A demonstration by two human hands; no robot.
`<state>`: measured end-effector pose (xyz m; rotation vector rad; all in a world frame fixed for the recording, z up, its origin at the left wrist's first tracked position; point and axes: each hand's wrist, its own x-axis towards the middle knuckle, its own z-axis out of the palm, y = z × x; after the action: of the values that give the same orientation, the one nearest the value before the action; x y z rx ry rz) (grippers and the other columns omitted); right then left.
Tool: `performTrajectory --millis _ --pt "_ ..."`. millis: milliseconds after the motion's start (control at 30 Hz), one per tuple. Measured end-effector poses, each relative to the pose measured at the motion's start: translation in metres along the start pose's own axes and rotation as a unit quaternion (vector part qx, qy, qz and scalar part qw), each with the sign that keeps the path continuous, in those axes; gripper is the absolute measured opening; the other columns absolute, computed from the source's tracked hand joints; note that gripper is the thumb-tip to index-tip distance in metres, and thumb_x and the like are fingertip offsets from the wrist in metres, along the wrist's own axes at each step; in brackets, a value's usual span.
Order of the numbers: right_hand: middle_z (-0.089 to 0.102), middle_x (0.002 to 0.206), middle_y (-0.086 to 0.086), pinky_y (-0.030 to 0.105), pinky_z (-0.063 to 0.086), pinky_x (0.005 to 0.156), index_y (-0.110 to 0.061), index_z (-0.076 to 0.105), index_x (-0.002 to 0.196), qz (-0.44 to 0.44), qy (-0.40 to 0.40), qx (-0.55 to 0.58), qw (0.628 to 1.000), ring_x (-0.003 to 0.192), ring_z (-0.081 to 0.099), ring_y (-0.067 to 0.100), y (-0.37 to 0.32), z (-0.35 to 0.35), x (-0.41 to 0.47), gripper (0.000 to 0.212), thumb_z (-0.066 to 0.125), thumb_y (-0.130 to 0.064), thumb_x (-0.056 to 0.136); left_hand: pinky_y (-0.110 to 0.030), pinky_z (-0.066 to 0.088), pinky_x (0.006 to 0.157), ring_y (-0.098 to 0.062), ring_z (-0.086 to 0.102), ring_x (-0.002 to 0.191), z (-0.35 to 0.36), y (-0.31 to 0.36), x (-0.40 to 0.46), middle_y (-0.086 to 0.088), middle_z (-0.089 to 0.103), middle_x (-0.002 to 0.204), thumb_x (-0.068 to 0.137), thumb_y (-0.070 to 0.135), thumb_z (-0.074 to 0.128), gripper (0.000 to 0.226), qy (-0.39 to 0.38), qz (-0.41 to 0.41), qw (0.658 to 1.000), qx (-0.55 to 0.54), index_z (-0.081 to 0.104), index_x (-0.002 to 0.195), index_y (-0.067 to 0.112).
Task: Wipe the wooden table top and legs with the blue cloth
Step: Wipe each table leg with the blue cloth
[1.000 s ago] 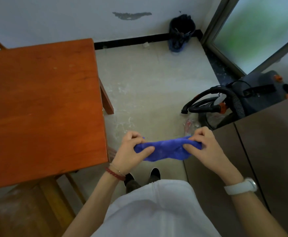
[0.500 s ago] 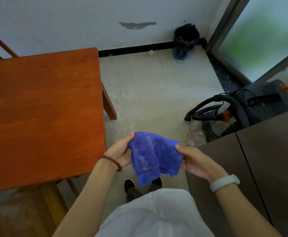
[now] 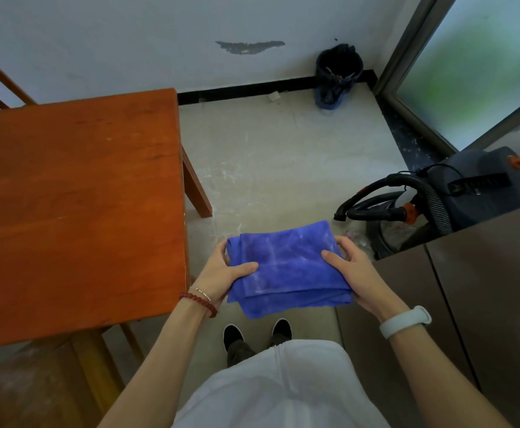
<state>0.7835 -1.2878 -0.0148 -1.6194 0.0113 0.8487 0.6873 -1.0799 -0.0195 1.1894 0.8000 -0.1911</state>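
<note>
The blue microfibre cloth (image 3: 286, 267), folded into a thick flat pad with pale smudges across its upper face, is held in the air between both hands, above the pale floor and just to the right of the reddish-brown wooden table top (image 3: 73, 211). It does not touch the table. The left hand (image 3: 218, 278), with a red bead bracelet at its wrist, grips the cloth's left edge, thumb lying on top and fingers curled underneath. The right hand (image 3: 349, 271), above a white wristband, grips the right edge the same way, thumb on top.

As far as the view shows, the wiping proper is not yet begun: the cloth is only being made ready as a pad. The table top carries a few small pale specks and looks dry, though I cannot tell whether any of it is already clean. One slanted wooden table leg (image 3: 195, 189) shows under the far right corner, and another lighter leg (image 3: 95, 375) under the near edge; neither is being touched. By my judgement the whole top and all the legs remain to be wiped.
</note>
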Motion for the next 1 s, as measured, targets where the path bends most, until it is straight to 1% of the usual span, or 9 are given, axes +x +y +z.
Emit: performTrajectory --millis 100,233,367,467,533,633,733,867,1000 --pt "0.066 0.099 0.004 0.029 0.055 0.067 -0.016 0.055 0.107 0.006 -0.050 0.063 0.997 0.083 0.066 0.020 -0.002 -0.005 0.001 0.018 0.056 -0.012 0.089 -0.027 0.056 0.076 -0.014 0.060 0.101 -0.006 -0.003 -0.002 0.001 0.060 0.113 0.079 0.002 0.064 0.045 0.002 0.074 0.997 0.025 0.047 0.116 0.021" --pt "0.070 0.089 0.008 0.023 0.054 0.056 -0.010 0.057 0.107 0.047 -0.137 0.171 0.975 0.070 0.067 0.017 -0.008 -0.008 0.008 0.052 0.081 -0.023 0.062 -0.025 0.056 0.070 -0.018 0.060 0.095 -0.015 -0.007 -0.009 -0.002 0.063 0.104 0.076 -0.008 0.062 0.031 -0.059 0.117 0.991 -0.020 0.067 0.098 0.013" --pt "0.066 0.064 0.010 0.022 0.048 0.043 -0.002 0.060 0.082 0.078 -0.148 0.182 0.969 0.052 0.058 0.018 -0.006 -0.003 0.028 0.014 0.065 -0.009 0.071 -0.018 0.049 0.082 -0.001 0.055 0.109 -0.032 -0.010 -0.023 -0.001 0.049 0.122 0.061 -0.006 0.052 0.043 -0.100 0.141 0.983 0.055 0.074 0.070 0.030" --pt "0.060 0.058 0.013 0.022 0.045 0.043 -0.001 0.062 0.068 0.112 -0.194 0.192 0.956 0.047 0.055 0.019 -0.006 0.010 0.041 0.039 0.084 -0.026 0.047 -0.016 0.043 0.091 0.005 0.046 0.119 -0.046 -0.018 -0.036 0.005 0.040 0.134 0.062 -0.003 0.053 0.044 -0.136 0.112 0.980 0.096 0.075 0.078 0.033" --pt "0.056 0.054 0.009 0.024 0.042 0.046 -0.004 0.061 0.063 0.118 -0.245 0.160 0.949 0.046 0.051 0.017 -0.008 0.023 0.045 0.029 0.075 -0.029 0.056 -0.024 0.039 0.101 -0.001 0.037 0.129 -0.056 -0.026 -0.043 0.007 0.035 0.140 0.056 0.008 0.059 0.036 -0.170 0.058 0.982 0.059 0.075 0.083 0.026" --pt "0.046 0.050 0.002 0.024 0.037 0.045 -0.010 0.050 0.056 0.097 -0.243 0.087 0.961 0.042 0.043 0.011 -0.005 0.045 0.049 0.017 0.061 -0.017 0.068 -0.025 0.042 0.096 -0.008 0.050 0.117 -0.065 -0.044 -0.050 -0.001 0.060 0.119 0.049 0.023 0.065 0.025 -0.150 0.005 0.988 -0.032 0.075 0.070 0.013" --pt "0.050 0.077 0.011 0.022 0.042 0.048 -0.011 0.049 0.072 0.081 -0.274 0.014 0.958 0.059 0.049 0.016 -0.003 0.065 0.049 0.012 0.059 -0.006 0.069 -0.015 0.040 0.054 -0.008 0.051 0.064 -0.066 -0.052 -0.056 -0.012 0.053 0.083 0.054 0.043 0.078 0.042 -0.048 -0.015 0.998 -0.037 0.056 0.074 0.013" --pt "0.057 0.089 0.007 0.017 0.051 0.063 -0.021 0.051 0.113 0.077 -0.275 -0.064 0.956 0.070 0.060 0.011 -0.010 0.098 0.050 0.047 0.056 0.012 0.081 -0.016 0.049 0.074 -0.004 0.058 0.092 -0.079 -0.051 -0.062 0.000 0.055 0.110 0.069 0.031 0.072 0.060 0.019 -0.024 0.993 0.113 0.040 0.118 0.020" --pt "0.061 0.102 0.005 0.015 0.049 0.073 -0.012 0.048 0.126 0.049 -0.221 -0.159 0.961 0.085 0.060 0.010 -0.005 0.141 0.053 0.048 0.057 0.008 0.083 -0.015 0.048 0.068 -0.009 0.056 0.090 -0.109 -0.050 -0.068 -0.001 0.055 0.109 0.074 0.017 0.074 0.050 0.062 -0.025 0.984 0.163 0.044 0.114 0.020"
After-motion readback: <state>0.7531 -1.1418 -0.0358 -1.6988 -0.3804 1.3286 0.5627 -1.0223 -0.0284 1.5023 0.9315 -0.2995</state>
